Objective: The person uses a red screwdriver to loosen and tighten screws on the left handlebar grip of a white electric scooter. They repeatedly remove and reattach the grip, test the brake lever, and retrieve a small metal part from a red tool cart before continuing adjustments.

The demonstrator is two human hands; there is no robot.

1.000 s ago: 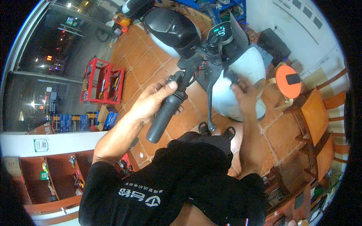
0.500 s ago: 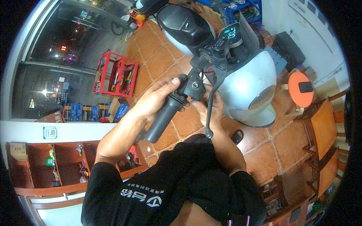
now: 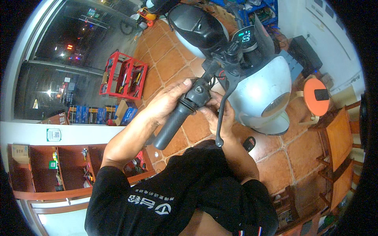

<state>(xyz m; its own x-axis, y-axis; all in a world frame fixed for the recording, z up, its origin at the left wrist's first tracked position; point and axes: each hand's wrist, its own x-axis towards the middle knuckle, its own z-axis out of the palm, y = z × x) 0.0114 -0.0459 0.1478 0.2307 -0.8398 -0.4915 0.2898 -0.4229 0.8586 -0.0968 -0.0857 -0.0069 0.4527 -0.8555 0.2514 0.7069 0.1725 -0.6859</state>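
Observation:
A black switch housing sits on a scooter's handlebar, inboard of a ribbed black rubber grip. My left hand closes around the housing from the left, its thumb lying along the upper side. From the right, my right hand holds the same housing, thumb at its lower edge and fingers partly hidden behind. The black brake lever hangs down in front of my right hand. A red wire shows near the lever's pivot. The undersides of the housing and several fingertips are out of sight.
The scooter's pale front panel, lit round display and black seat lie beyond my hands. A red tool rack stands at left. An orange-topped stool and wooden chairs are at right; wooden shelving is at lower left.
The switch housing has turned slightly and shifted left against the lever, with both hands still on it. The whole view has moved a little.

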